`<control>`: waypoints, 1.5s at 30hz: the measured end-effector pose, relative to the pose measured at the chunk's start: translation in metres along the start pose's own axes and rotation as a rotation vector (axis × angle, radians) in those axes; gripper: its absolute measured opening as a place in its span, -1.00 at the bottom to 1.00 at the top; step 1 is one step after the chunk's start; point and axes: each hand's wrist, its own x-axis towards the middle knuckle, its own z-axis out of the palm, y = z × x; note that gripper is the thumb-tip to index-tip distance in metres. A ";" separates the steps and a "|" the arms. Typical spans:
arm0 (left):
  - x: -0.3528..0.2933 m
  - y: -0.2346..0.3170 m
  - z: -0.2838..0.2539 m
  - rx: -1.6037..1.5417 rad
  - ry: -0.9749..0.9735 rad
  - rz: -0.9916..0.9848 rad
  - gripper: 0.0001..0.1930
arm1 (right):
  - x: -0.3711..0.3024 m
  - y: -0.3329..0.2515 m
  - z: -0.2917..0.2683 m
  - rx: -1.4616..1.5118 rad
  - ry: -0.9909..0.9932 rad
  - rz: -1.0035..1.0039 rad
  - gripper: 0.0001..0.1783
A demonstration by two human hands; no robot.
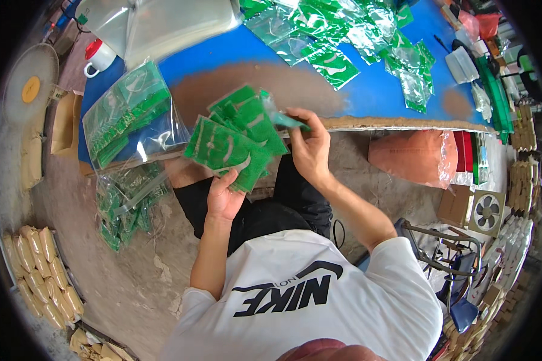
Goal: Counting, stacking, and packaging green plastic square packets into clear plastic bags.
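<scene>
My left hand (224,195) is closed on the lower edge of a fanned bunch of green printed packets (226,147) with pale curved marks, held above my lap at the table's near edge. Just right of the bunch, my right hand (310,141) pinches a green-tinted plastic packet (288,120) between thumb and fingers. That packet is partly blurred, and I cannot tell whether it touches the bunch. Left of my hands, a large transparent bag (129,114) with more green packets inside lies over the table's edge.
Loose glossy green packets (334,65) are heaped across the far side of the blue table (211,60). A white mug with a red lid (100,55) stands at the left. Under the table sits an orange-pink sack (409,157). A chair (457,265) and a fan (486,212) are at the right.
</scene>
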 end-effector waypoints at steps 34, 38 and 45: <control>0.010 -0.020 0.033 -0.060 0.043 0.011 -0.55 | 0.033 -0.017 -0.001 -0.779 -0.358 -0.208 -0.18; 0.003 -0.020 0.056 0.203 0.213 0.198 -0.57 | 0.031 -0.051 -0.001 -0.613 -0.518 -0.087 0.00; 0.053 0.073 0.109 1.173 -0.159 0.440 -0.32 | 0.080 -0.035 -0.006 -0.034 -0.363 -0.230 0.10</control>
